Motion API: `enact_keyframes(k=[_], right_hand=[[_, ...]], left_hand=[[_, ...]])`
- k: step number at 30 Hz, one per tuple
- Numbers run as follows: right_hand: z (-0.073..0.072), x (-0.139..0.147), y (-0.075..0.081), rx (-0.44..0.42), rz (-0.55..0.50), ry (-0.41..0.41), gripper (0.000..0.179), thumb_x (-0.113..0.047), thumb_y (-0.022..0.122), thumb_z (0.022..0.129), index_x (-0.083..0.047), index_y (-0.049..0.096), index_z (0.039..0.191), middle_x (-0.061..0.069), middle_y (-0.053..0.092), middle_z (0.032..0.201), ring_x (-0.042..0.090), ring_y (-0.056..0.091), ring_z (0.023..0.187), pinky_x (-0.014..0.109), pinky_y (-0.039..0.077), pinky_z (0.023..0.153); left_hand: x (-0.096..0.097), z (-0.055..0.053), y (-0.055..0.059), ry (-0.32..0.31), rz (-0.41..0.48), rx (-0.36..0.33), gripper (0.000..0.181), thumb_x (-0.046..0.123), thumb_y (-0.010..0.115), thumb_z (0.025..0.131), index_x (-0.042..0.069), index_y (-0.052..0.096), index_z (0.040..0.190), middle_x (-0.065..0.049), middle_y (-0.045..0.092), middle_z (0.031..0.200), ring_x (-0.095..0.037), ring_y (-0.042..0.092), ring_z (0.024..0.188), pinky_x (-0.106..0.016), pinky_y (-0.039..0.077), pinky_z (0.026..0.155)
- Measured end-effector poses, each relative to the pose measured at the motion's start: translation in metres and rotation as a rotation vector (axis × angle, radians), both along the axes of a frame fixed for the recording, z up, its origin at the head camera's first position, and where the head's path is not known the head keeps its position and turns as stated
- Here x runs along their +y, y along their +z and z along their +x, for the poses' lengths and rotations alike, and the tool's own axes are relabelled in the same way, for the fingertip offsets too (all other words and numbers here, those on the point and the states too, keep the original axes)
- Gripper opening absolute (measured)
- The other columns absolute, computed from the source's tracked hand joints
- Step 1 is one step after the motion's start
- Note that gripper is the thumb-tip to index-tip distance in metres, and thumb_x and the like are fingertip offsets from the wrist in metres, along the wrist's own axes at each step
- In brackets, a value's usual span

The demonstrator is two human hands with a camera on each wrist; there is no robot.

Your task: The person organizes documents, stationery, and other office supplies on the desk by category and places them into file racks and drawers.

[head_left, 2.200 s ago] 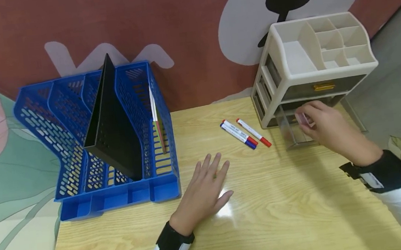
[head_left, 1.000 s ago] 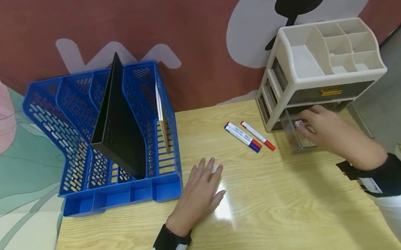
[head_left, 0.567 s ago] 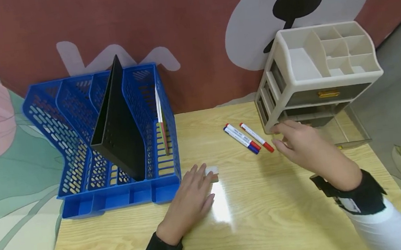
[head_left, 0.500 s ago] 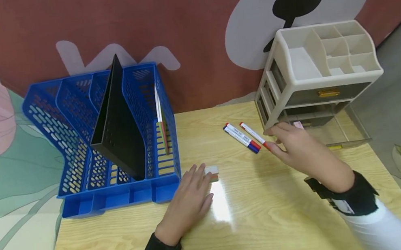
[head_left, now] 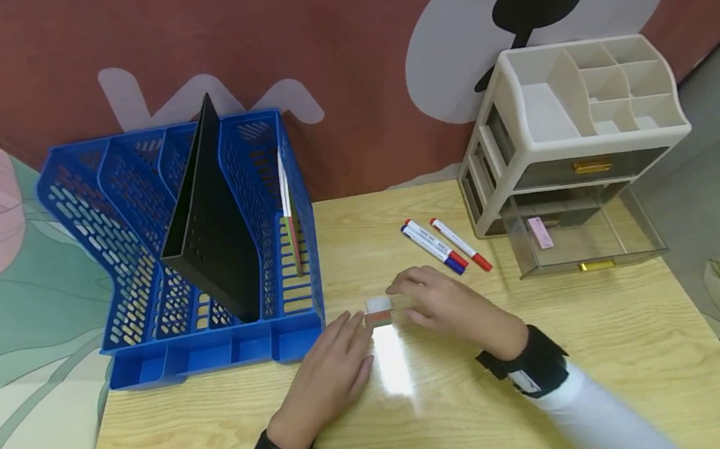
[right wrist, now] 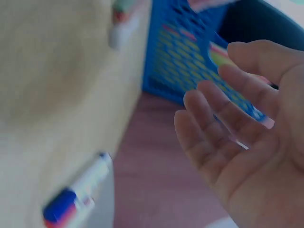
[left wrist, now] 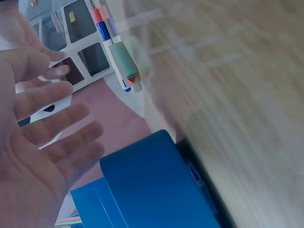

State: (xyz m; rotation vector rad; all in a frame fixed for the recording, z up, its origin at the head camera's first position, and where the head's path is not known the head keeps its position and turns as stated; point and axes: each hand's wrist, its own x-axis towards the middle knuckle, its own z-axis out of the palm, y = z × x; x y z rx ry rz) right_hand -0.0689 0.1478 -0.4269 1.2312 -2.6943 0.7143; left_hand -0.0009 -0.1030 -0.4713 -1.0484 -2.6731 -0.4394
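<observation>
As I read the head view, the small block (head_left: pixel 379 312) lies mid-frame between the left hand (head_left: pixel 325 367) and the right hand (head_left: pixel 455 311), the left fingertips looking nearer. Frame right, a pulled-out drawer (head_left: pixel 608 238) holds 1 pink piece (head_left: pixel 540 233); frame left, a blue rack (head_left: pixel 213 333) holds 1 black folder (head_left: pixel 220 246). By left wrist, I see fingers apart, holding nothing, the block's long axis slanting down rightward. By right wrist, loosely bent fingers hold nothing; the block blurs at upper left.

Left hand (head_left: pixel 326 374) and right hand (head_left: pixel 453 310) near each other, fingers (left wrist: pixel 57 123) relaxed, forearms (head_left: pixel 599 404) angled inward.
</observation>
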Motion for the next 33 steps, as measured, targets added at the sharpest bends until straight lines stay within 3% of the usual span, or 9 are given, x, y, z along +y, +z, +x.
enact_keyframes(k=[6,13,20,26,33], right_hand=[[0.003,-0.021,-0.029,-0.059,0.046,-0.027,0.036,-0.013,0.068,0.085,-0.012,0.067,0.12,0.004,0.064,0.113,0.019,0.057,0.105,0.037,0.053,0.09],[0.008,-0.037,-0.046,0.035,0.068,-0.007,0.034,-0.016,0.074,0.083,-0.011,0.068,0.117,0.004,0.063,0.104,0.02,0.055,0.092,0.034,0.053,0.08],[0.009,-0.05,-0.052,0.128,0.106,0.028,0.024,-0.011,0.072,0.083,-0.011,0.071,0.108,0.003,0.065,0.098,0.02,0.056,0.089,0.031,0.054,0.078],[0.008,-0.056,-0.052,0.162,0.245,0.035,0.028,0.0,0.066,0.083,-0.012,0.07,0.108,0.003,0.063,0.099,0.018,0.053,0.089,0.027,0.052,0.08],[0.008,-0.061,-0.054,0.174,0.275,0.021,0.028,0.0,0.067,0.084,-0.01,0.07,0.109,0.005,0.061,0.099,0.018,0.051,0.087,0.027,0.052,0.075]], left_hand=[[-0.006,0.004,0.0,-0.024,-0.007,0.013,0.041,0.025,0.062,0.09,0.003,0.063,0.125,-0.018,0.061,0.133,-0.035,0.051,0.127,-0.046,0.045,0.106],[-0.012,0.007,-0.001,-0.042,0.011,0.025,0.043,0.023,0.066,0.087,0.002,0.063,0.124,-0.019,0.062,0.131,-0.036,0.052,0.125,-0.049,0.047,0.103],[-0.015,0.009,-0.003,-0.052,0.006,0.042,0.042,0.023,0.065,0.088,0.001,0.063,0.123,-0.019,0.061,0.131,-0.037,0.052,0.125,-0.049,0.046,0.103],[-0.016,0.01,-0.004,-0.05,0.012,0.046,0.041,0.025,0.063,0.089,0.002,0.064,0.123,-0.019,0.061,0.132,-0.036,0.051,0.126,-0.049,0.047,0.103],[-0.017,0.01,-0.005,-0.048,0.033,0.057,0.041,0.023,0.064,0.088,0.001,0.064,0.122,-0.02,0.062,0.131,-0.036,0.051,0.126,-0.048,0.045,0.105]])
